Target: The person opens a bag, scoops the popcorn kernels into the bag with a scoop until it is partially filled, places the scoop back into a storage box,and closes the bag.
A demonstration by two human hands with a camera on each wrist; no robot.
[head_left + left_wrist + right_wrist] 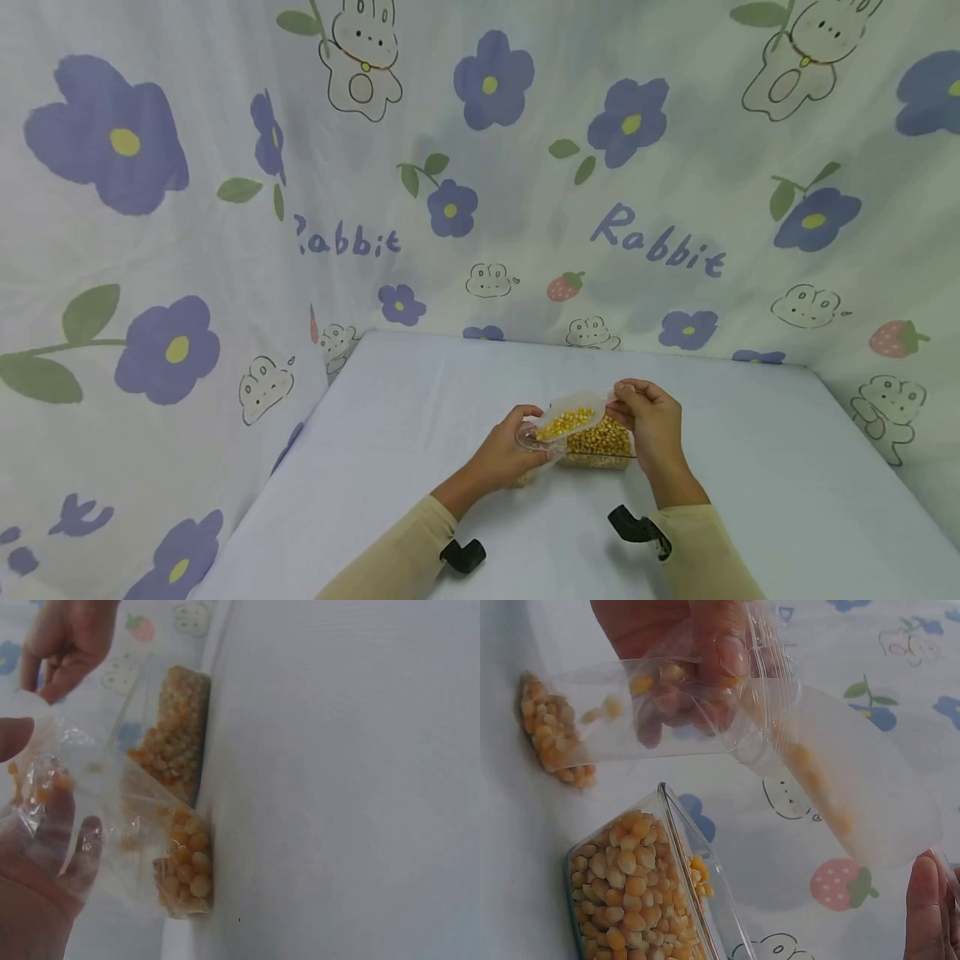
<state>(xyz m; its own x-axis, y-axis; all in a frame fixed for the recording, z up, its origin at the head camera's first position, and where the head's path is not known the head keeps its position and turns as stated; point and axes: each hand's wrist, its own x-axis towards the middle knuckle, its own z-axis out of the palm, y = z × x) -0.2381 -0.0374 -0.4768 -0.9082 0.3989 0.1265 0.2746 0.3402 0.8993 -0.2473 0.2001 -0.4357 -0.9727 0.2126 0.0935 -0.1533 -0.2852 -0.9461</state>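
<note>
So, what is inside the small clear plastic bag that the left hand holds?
Yellow corn kernels have gathered at the bottom of the small clear plastic bag, which the left hand holds open. The fingers cover part of the bag, so I cannot see how many kernels it holds.

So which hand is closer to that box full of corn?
Right. The right hand is just above the box, holding the scoop; the left hand is beside it, gripping a bag.
</note>
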